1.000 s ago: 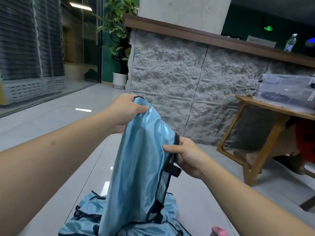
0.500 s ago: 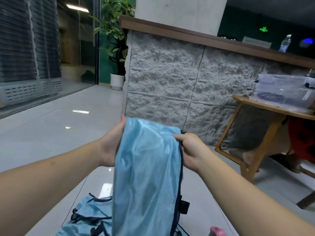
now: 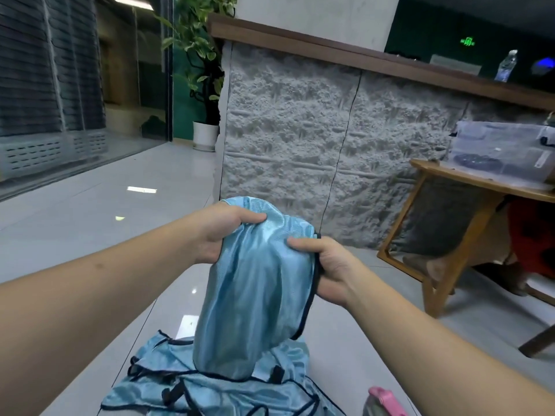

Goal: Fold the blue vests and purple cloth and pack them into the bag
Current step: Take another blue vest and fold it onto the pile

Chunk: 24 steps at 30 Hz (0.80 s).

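The left hand grips the upper left edge of a blue vest, its fingers curled over the bunched shiny fabric and the thumb tucked underneath. The right hand grips the vest's right side along the dark trim, thumb laid across the front and fingers wrapped behind. Between the two hands the vest hangs in the air as a folded, rounded bundle, with its lower end just above or touching a pile of vests on the floor; contact there cannot be told for sure. The pile is the same pale blue with dark edging and black straps, spread loosely at the bottom of the view, directly below the held vest.

Just right of the pile, at the bottom edge, a pink object pokes into view; what it is cannot be told. The floor is glossy grey tile with light reflections. Beyond the hands stands a rough grey stone counter topped by a wooden ledge, with a water bottle on it far right. A potted plant stands by the counter's left corner. To the right, a wooden table carries a clear plastic box.
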Available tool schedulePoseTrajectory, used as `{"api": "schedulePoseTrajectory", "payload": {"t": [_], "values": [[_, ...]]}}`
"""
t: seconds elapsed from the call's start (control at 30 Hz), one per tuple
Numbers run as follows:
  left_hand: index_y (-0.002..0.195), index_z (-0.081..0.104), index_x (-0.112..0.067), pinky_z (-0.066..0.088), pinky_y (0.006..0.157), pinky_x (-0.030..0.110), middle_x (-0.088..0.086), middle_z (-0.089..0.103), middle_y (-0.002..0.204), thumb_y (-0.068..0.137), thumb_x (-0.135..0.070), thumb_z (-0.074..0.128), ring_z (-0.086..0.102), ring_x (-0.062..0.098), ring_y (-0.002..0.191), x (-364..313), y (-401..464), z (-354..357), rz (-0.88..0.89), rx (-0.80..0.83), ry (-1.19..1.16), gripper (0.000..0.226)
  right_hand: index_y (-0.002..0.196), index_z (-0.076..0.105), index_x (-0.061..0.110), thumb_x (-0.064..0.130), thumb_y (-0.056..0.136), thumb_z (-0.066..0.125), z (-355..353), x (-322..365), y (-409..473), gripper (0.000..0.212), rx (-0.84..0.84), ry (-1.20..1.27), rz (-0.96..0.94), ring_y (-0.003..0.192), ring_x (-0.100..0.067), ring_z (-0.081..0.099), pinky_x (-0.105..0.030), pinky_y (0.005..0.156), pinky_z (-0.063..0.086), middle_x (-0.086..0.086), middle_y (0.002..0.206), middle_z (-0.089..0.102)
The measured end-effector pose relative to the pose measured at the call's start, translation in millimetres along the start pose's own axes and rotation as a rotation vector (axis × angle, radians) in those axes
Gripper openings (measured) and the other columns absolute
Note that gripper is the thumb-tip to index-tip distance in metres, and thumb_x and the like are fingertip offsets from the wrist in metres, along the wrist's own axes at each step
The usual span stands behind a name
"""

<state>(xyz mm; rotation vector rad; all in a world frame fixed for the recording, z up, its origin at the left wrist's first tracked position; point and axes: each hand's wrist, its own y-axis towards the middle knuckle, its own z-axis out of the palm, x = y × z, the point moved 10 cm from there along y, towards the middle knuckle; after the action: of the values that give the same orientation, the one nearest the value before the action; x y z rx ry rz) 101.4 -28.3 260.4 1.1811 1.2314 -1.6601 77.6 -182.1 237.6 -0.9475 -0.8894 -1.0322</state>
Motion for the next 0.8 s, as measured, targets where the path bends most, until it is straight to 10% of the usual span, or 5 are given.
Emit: {"api": "schedulePoseTrajectory", "payload": {"t": [0.2,0.4,0.57,0.67,0.8], "values": [[0.106,0.07,0.001,0.06,0.046,0.041,0.016,0.076,0.078,0.099,-0.011,0.066,0.073,0.025,0.054,2,3,-20,-0.104,-0.132,0.021,0.014,0.135,0.052,-0.004,-0.006,0.076,0.078,-30,13,13,0.065,-0.262,-0.07,-0.06,0.093,-0.042,0.077,-0.053,0.071,0.063,-0.029,0.115,0.073],[0.104,0.067,-0.007,0.063,0.076,0.04,0.01,0.073,0.098,0.101,-0.003,0.061,0.071,0.023,0.086,-6,4,-23,-0.037,-0.189,-0.087,0.008,0.124,0.073,0.0,0.01,0.089,0.079,-30,12,5,0.037,-0.287,-0.194,0.114,0.085,-0.03,0.077,-0.041,0.073,0.063,-0.016,0.104,0.08],[0.111,0.07,-0.003,0.065,0.074,0.038,0.013,0.078,0.097,0.098,-0.011,0.067,0.076,0.023,0.083,-17,-4,-12,0.007,-0.125,-0.07,0.016,0.162,0.034,0.024,0.0,0.083,0.078,-23,34,5,0.093,-0.157,-0.052,-0.013,0.083,-0.023,0.079,-0.04,0.067,0.064,-0.011,0.127,0.073],[0.124,0.067,0.0,0.045,0.114,0.046,0.019,0.071,0.128,0.066,-0.01,0.092,0.065,0.03,0.124,-28,-6,-6,0.049,-0.007,0.091,0.064,0.141,0.061,0.012,-0.01,0.083,0.072,-12,38,2,0.064,-0.052,-0.263,-0.026,0.087,-0.024,0.079,-0.033,0.071,0.063,-0.011,0.114,0.079],[0.113,0.076,-0.007,0.052,0.108,0.044,0.019,0.078,0.105,0.073,0.01,0.083,0.071,0.035,0.109,-43,-13,-12,0.156,-0.068,0.54,0.044,0.13,0.066,0.005,-0.02,0.076,0.077,-15,47,-3,0.061,-0.082,-0.53,-0.072,0.096,-0.03,0.078,-0.033,0.073,0.063,-0.015,0.107,0.08]]}}
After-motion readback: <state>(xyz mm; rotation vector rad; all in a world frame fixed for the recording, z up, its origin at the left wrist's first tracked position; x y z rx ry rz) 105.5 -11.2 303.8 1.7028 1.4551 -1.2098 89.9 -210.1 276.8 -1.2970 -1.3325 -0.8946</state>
